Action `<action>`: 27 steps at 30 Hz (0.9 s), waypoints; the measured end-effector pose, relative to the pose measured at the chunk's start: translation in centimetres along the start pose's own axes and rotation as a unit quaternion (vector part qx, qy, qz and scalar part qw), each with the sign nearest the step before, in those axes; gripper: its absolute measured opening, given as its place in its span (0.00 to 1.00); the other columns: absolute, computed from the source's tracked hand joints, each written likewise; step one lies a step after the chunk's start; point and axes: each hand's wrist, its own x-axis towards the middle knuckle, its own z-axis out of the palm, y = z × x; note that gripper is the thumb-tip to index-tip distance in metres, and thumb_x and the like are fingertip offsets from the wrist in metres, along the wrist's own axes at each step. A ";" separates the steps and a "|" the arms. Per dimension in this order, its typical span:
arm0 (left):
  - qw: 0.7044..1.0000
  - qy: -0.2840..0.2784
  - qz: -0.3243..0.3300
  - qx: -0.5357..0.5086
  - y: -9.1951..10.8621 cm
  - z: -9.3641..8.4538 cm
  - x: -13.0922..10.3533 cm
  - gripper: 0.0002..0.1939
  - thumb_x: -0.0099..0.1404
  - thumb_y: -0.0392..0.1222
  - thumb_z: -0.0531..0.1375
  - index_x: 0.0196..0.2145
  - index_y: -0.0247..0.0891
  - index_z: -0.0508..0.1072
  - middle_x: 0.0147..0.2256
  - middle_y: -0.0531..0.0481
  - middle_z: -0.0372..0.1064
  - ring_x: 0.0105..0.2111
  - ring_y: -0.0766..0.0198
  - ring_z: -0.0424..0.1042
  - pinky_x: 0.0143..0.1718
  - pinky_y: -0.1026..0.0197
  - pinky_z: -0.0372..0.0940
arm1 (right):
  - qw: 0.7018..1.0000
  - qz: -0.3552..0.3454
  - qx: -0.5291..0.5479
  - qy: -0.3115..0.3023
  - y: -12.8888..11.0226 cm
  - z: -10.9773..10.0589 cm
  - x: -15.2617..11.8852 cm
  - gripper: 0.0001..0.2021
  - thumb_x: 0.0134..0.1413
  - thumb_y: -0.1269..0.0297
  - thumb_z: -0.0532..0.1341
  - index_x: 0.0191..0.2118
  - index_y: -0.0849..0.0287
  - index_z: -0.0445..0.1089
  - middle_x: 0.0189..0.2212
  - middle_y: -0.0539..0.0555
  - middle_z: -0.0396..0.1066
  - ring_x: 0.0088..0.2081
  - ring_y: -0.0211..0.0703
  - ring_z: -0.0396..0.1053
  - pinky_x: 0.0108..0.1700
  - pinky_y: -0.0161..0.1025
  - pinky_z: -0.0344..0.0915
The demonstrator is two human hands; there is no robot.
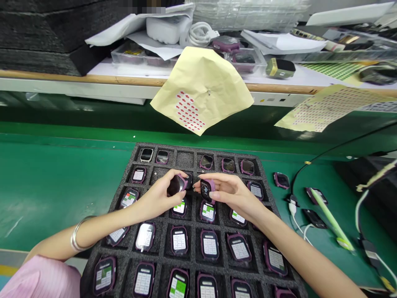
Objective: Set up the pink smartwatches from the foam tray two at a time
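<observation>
Both hands are over the upper middle of a black foam tray (184,158) with square compartments. My left hand (169,188) pinches a purple-framed watch (176,185) with a dark screen. In my right hand (226,188) is another purple-framed watch (206,190), its screen lit with a small figure; thumb and fingers close on its edges. Rows of purple watches sit in the compartments, many showing white or green grids, such as a lit watch (179,240). The top row holds dark-screened watches and one silver-framed watch (146,155).
Right of the tray lie a loose purple watch (281,180), a green pen (331,219) and white and black cables. A shelf (124,80) at the back carries papers, plastic boxes and an olive watch (281,68). A yellow sticker sheet (217,82) hangs from it.
</observation>
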 end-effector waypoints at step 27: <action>0.998 0.012 0.026 0.049 0.4 -0.3 0.1 0.13 0.60 0.32 0.57 0.44 0.39 0.65 0.38 0.50 0.67 0.39 0.62 0.66 0.43 0.62 0.61 | 1.000 0.003 0.019 -0.008 0.1 -0.3 -0.3 0.19 0.47 0.68 0.70 0.48 0.56 0.74 0.42 0.58 0.77 0.44 0.49 0.75 0.47 0.43 0.69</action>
